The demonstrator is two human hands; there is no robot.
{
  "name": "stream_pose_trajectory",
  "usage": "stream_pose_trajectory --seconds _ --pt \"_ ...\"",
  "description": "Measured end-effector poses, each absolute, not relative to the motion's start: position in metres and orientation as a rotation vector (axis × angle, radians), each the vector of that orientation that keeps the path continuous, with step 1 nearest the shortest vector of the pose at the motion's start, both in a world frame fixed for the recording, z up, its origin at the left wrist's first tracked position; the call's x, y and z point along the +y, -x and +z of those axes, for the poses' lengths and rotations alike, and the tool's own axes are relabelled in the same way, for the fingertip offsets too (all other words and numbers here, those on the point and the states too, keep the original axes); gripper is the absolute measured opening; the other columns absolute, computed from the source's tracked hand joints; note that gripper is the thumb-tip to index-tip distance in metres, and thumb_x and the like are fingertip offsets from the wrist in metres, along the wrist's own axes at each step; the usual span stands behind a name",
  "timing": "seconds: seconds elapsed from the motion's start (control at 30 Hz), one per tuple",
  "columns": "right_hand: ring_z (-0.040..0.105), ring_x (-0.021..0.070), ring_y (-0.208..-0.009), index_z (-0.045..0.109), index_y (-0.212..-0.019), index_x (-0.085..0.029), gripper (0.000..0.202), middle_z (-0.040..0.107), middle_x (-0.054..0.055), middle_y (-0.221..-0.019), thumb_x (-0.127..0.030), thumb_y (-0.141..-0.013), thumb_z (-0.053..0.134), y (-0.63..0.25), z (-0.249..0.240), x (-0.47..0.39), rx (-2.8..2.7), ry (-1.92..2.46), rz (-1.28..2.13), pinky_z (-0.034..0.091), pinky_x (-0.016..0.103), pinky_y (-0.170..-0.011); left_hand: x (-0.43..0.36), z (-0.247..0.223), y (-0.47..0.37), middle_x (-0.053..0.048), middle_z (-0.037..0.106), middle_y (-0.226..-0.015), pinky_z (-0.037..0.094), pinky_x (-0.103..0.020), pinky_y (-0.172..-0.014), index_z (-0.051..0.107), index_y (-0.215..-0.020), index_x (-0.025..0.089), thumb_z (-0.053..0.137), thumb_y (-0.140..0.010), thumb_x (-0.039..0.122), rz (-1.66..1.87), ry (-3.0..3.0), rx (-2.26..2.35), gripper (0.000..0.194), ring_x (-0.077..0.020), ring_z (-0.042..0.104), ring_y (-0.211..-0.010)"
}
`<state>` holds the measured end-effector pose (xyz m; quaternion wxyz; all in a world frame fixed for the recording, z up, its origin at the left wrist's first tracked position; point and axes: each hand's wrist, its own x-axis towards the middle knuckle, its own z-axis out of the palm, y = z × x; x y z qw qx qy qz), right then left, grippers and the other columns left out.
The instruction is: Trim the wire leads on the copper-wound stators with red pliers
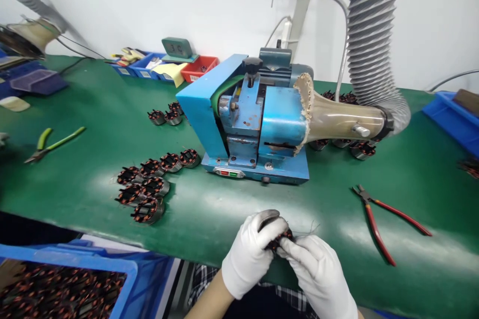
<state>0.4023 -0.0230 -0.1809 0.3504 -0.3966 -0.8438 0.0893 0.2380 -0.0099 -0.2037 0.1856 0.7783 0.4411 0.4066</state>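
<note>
White gloves cover both of my hands, which meet over the front edge of the green bench. My left hand (pixel 251 251) is wrapped round a motor stator (pixel 277 242) with dark slots and copper windings. Against its right side, my right hand (pixel 318 266) has its fingers pinched together, near thin loose wires (pixel 309 230) that stick out. Whether those fingers grip a wire or the stator itself is hidden. Straight ahead stands a blue belt-driven machine (pixel 243 124) with a clear funnel (pixel 337 117) on its right.
Red-handled cutters (pixel 377 224) lie open at right, green-handled pliers (pixel 50 147) at left. Several stators (pixel 149 187) stand left of the machine, others (pixel 362 150) behind the funnel. A blue crate (pixel 130 279) of stators sits at lower left. Small bins (pixel 200 67) line the wall.
</note>
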Motion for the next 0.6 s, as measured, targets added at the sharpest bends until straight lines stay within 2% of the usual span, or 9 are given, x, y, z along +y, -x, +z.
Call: stream_pose_trajectory --seconds 0.17,0.3,0.6 --pt "0.038 0.0141 -0.051 0.059 -0.084 -0.014 0.022 0.047 0.002 -0.06 -0.014 -0.092 0.038 -0.394 -0.184 -0.025 -2.167 1.182 0.138 0.029 0.026 -0.05 -0.009 -0.201 -0.237 -0.008 0.058 -0.108 0.048 -0.033 -0.079 0.05 -0.113 0.025 0.052 -0.082 0.011 1.109 -2.256 1.253 0.035 -0.0202 0.056 -0.096" --pt "0.038 0.0144 -0.052 0.058 -0.077 -0.015 0.029 0.047 0.002 -0.06 -0.016 -0.094 0.035 -0.393 -0.182 -0.025 -2.206 1.245 0.196 0.027 0.027 -0.051 -0.012 -0.199 -0.236 -0.007 0.057 -0.111 0.049 -0.032 -0.079 0.05 -0.114 0.027 0.05 -0.081 0.009 1.031 -2.265 1.286 0.037 -0.0196 0.057 -0.095" --pt "0.037 0.0152 -0.056 0.054 -0.105 -0.009 0.022 0.045 0.002 -0.062 -0.002 -0.087 0.044 -0.408 -0.181 -0.035 -2.304 1.104 0.08 0.028 0.027 -0.054 -0.015 -0.198 -0.237 -0.007 0.051 -0.12 0.048 -0.026 -0.085 0.046 -0.119 0.027 0.047 -0.08 0.006 0.939 -2.176 1.363 0.044 -0.0166 0.055 -0.104"
